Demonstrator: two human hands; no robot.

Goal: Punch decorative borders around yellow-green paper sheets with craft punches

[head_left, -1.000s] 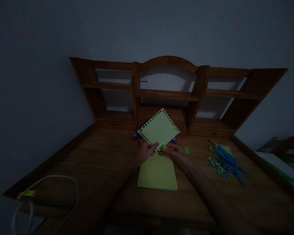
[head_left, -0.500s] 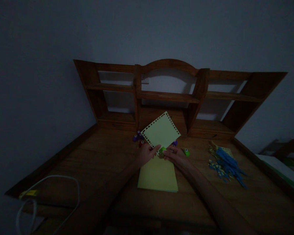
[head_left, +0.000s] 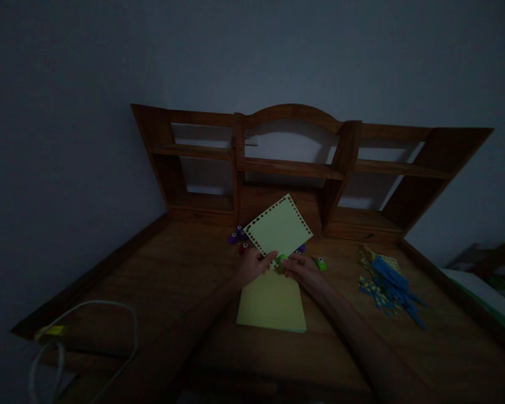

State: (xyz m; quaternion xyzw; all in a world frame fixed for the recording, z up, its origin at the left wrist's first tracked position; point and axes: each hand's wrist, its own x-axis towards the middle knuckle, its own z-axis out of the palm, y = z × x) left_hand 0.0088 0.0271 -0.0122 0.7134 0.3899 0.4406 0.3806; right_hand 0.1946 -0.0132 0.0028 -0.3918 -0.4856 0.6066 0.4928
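Observation:
My left hand point(head_left: 252, 267) is closed on a pale yellow-green sheet of paper point(head_left: 278, 225), thumb on top near its lowest corner. Small cut-out shapes line two of the sheet's edges, and it is held tilted above the desk. In my right hand point(head_left: 302, 269) is a small green paper punch point(head_left: 281, 258), gripped at the sheet's bottom corner between both hands. Whether the punch is pressed down I cannot tell. Beneath my hands lies a stack of yellow-green paper point(head_left: 271, 306).
Purple punches point(head_left: 233, 238) and a red punch point(head_left: 243, 247) stand left of the sheet; another green punch point(head_left: 320, 264) is right of my right hand. Blue and yellow paper scraps point(head_left: 389, 280) lie at right. A wooden shelf point(head_left: 290, 165) backs the desk; a white cable point(head_left: 135, 325) loops at left.
The view has shifted slightly. Both hands keep their hold on the sheet and the punch, with the green punch showing a little less between the fingers.

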